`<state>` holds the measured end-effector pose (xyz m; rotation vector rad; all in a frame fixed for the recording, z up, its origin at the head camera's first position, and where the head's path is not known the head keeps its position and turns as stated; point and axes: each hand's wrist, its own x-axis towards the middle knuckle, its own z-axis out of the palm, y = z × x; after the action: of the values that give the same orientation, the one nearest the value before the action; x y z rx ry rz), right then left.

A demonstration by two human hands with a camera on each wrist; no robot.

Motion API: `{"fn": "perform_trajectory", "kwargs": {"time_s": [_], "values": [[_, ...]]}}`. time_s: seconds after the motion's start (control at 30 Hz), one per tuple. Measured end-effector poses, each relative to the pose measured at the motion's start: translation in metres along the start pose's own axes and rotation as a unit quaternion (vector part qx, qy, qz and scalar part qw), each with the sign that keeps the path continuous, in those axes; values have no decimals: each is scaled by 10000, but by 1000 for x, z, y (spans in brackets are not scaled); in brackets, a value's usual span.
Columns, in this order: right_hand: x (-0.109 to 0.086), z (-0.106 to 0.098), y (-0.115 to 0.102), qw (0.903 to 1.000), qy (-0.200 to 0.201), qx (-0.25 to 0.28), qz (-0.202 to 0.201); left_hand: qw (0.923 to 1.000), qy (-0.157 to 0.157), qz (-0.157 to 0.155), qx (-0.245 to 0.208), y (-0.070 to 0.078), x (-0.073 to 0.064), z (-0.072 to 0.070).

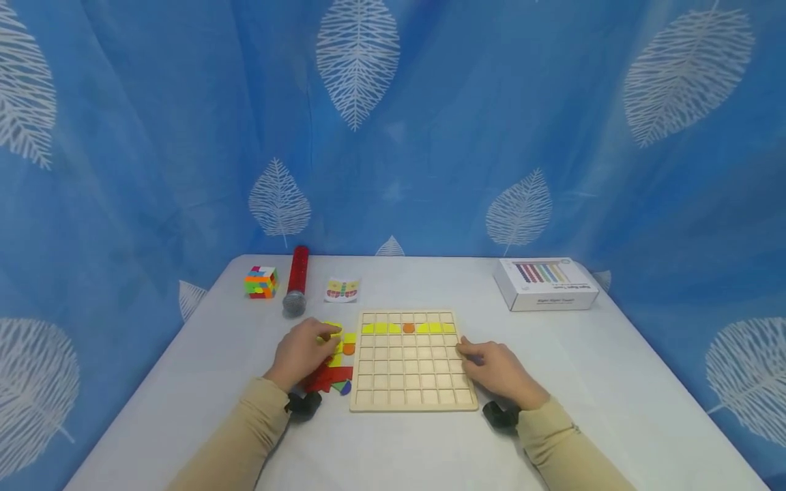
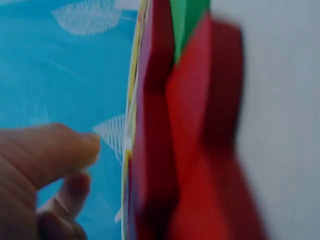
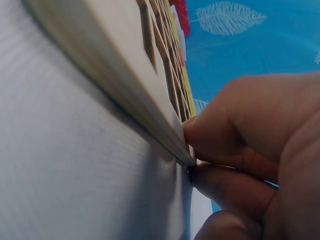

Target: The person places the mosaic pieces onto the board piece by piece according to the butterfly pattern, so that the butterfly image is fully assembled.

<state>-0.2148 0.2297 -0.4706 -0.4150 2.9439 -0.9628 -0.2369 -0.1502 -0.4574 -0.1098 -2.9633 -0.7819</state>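
Note:
A square wooden grid board [image 1: 405, 361] lies flat, with yellow pieces [image 1: 381, 328] and one orange round piece [image 1: 409, 328] set along its second row from the far side. My right hand [image 1: 497, 368] pinches the board's right edge between thumb and fingers, seen close up in the right wrist view. Over a pile of loose coloured pieces left of the board is my left hand [image 1: 305, 351], its fingers loosely bent with nothing visible between them. Red pieces [image 1: 325, 376] lie under and beside that hand; in the left wrist view a red piece [image 2: 200, 125] looms large and blurred.
A small printed pattern card [image 1: 341, 290] lies beyond the pile. Behind it to the left are a red glittery microphone [image 1: 298, 276] and a colourful puzzle cube [image 1: 261, 282]. At the back right stands a white box [image 1: 545, 284]. Blue leaf-patterned cloth hangs behind the white table.

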Motion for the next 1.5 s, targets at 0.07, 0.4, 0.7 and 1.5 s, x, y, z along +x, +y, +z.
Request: {"fn": "perform_trajectory", "kwargs": {"time_s": [0.07,0.4,0.7,1.5], "values": [[0,0,1,10000,15,-31,-10,9994,22,255,248,2,2,4],[1,1,-1,10000,16,-16,9,9892,-325,811,1180,0,14,17],[1,-1,-4,9998,-8,-177,-31,9961,-321,439,699,3,15,16],[0,2,-6,9998,13,-159,72,9905,502,1217,-395,10,10,28]]}}
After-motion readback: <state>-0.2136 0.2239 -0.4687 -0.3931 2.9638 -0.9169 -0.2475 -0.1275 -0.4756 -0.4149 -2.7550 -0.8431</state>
